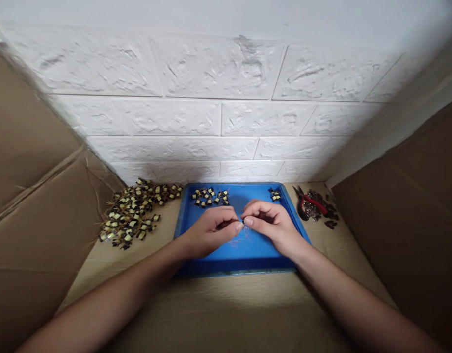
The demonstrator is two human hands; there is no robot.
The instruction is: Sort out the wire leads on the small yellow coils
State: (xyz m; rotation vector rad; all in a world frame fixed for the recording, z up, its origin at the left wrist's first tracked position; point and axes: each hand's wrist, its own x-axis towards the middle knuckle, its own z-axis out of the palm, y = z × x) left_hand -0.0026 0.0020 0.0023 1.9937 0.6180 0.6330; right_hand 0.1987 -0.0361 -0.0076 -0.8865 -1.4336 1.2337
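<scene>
Over the middle of a blue tray [211,264], my left hand [216,230] and my right hand [268,223] meet with thumbs and fingers pinched. Between the fingertips is a tiny part, mostly hidden; a bit of pale yellow shows, and it looks like the small black-and-yellow components. Thin copper-coloured wire pieces [235,241] lie on the tray floor below the hands. A group of small black-and-yellow components [205,197] sits at the tray's back left, and a smaller cluster [275,194] at its back right.
Left of the tray a large pile of black-and-yellow components [133,213] spreads over the table [226,314]. Red-handled pliers [314,202] lie to the right beside dark small pieces [331,224]. Cardboard panels [34,196] flank both sides; a white brick-patterned wall [189,115] stands behind.
</scene>
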